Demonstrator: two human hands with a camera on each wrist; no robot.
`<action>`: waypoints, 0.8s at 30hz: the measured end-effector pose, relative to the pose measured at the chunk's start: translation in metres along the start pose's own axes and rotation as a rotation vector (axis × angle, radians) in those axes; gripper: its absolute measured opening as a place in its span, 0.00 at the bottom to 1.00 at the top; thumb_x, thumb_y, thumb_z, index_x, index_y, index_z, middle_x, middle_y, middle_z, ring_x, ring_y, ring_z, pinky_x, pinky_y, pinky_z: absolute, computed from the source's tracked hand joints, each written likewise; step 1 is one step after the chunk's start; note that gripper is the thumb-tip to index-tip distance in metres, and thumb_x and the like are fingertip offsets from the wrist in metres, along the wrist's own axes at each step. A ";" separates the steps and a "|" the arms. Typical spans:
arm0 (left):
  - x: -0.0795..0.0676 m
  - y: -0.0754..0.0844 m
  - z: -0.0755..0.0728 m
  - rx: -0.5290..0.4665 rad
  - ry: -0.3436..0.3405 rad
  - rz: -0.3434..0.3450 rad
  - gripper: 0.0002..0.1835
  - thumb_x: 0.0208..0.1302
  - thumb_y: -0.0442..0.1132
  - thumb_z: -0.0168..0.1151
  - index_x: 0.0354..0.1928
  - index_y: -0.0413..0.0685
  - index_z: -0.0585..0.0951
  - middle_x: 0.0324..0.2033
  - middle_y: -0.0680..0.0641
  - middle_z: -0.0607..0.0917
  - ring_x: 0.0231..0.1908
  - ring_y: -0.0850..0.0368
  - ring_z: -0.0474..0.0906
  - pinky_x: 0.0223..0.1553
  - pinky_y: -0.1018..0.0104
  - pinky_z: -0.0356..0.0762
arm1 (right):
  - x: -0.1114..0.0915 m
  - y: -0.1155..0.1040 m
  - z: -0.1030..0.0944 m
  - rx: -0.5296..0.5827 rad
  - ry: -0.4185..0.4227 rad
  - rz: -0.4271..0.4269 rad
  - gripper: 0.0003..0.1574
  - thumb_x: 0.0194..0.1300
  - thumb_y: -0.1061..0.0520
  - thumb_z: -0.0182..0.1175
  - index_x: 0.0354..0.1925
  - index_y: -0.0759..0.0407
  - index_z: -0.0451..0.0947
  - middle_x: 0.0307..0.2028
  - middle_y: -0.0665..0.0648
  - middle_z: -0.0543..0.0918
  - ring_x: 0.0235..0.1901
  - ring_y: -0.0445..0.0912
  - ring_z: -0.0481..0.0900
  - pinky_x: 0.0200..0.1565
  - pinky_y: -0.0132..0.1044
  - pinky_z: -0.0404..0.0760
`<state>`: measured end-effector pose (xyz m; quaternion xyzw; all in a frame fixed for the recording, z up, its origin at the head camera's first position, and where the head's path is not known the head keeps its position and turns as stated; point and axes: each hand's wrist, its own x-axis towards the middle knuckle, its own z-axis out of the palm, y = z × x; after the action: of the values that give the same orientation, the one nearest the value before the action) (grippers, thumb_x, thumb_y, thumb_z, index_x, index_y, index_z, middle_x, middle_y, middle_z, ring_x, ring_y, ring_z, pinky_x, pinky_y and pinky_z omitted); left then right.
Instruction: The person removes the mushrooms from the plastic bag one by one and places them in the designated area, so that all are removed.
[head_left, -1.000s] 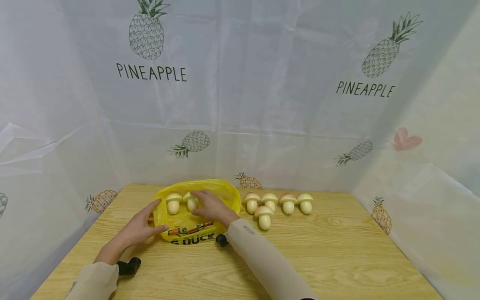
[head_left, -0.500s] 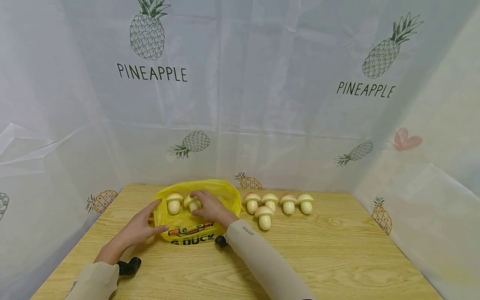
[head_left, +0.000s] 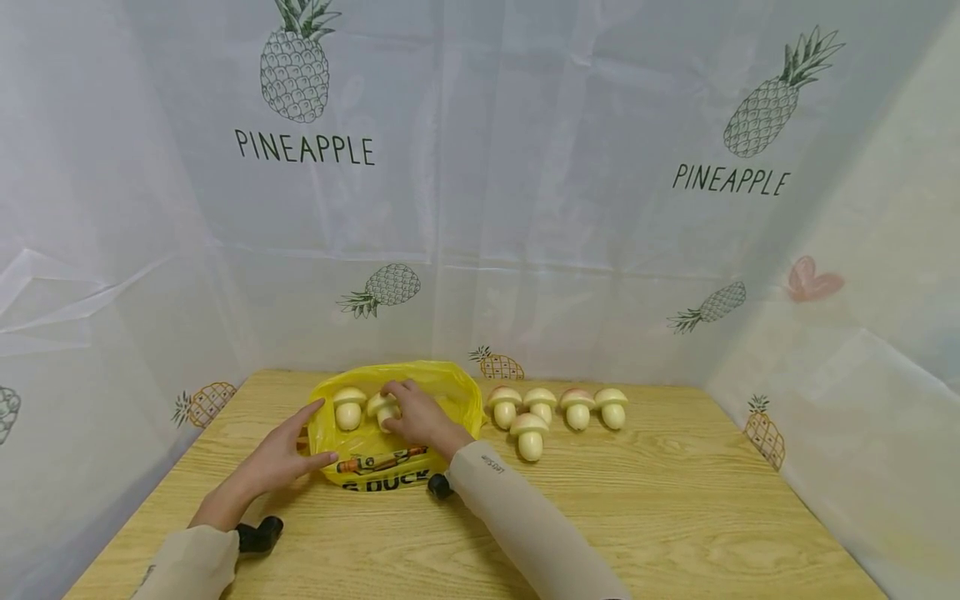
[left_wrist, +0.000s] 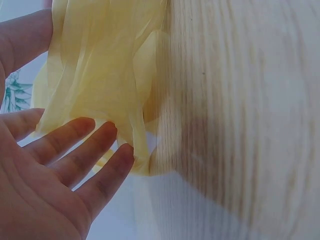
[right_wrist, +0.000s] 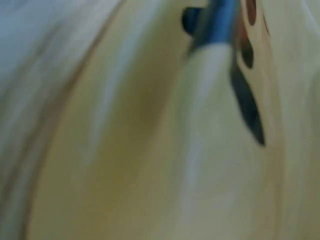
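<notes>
In the head view, a yellow plastic bag [head_left: 450, 387] lies on the table with its mouth spread wide. Inside it are two pale toy mushrooms: a left one [head_left: 348, 410] and a right one [head_left: 381, 408], which is tilted. My right hand [head_left: 422, 418] reaches into the bag and grips the right mushroom between fingers and thumb. With fairly straight fingers, my left hand [head_left: 279, 457] touches the bag's left side; the left wrist view shows those fingers [left_wrist: 82, 155] against the thin plastic. The right wrist view is blurred, with only yellow plastic and dark print showing.
Right of the bag stand several more mushrooms [head_left: 576, 410] in a row, one mushroom [head_left: 529, 437] in front of them. The wooden table [head_left: 675, 500] ends at pineapple-print curtains [head_left: 525, 208] behind and at both sides.
The fingers of my right hand have closed in on the right mushroom, which has gone from upright to tilted. My left hand and the bag have stayed in place.
</notes>
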<state>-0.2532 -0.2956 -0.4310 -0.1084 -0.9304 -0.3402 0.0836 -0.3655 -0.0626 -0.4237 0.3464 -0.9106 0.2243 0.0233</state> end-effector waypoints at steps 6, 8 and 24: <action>0.000 0.001 0.000 -0.005 -0.002 -0.002 0.51 0.57 0.54 0.68 0.74 0.40 0.52 0.68 0.28 0.57 0.64 0.26 0.55 0.55 0.30 0.60 | -0.002 -0.002 0.000 0.016 -0.005 0.025 0.32 0.66 0.48 0.61 0.66 0.37 0.65 0.59 0.50 0.67 0.36 0.38 0.74 0.36 0.31 0.75; 0.000 0.001 0.000 -0.004 -0.001 -0.002 0.51 0.57 0.54 0.68 0.74 0.40 0.52 0.68 0.28 0.57 0.64 0.26 0.56 0.55 0.30 0.61 | -0.003 -0.003 0.000 0.025 -0.011 0.027 0.33 0.66 0.49 0.61 0.67 0.36 0.65 0.59 0.50 0.67 0.37 0.38 0.74 0.37 0.31 0.75; 0.000 -0.003 0.002 -0.004 0.008 0.012 0.51 0.57 0.54 0.69 0.73 0.39 0.52 0.67 0.29 0.59 0.61 0.28 0.62 0.55 0.32 0.63 | -0.007 -0.003 -0.003 0.123 -0.037 0.020 0.32 0.63 0.51 0.65 0.63 0.40 0.66 0.54 0.51 0.67 0.37 0.40 0.71 0.35 0.31 0.73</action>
<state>-0.2543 -0.2963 -0.4341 -0.1129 -0.9287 -0.3418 0.0892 -0.3583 -0.0591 -0.4207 0.3420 -0.8989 0.2735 -0.0171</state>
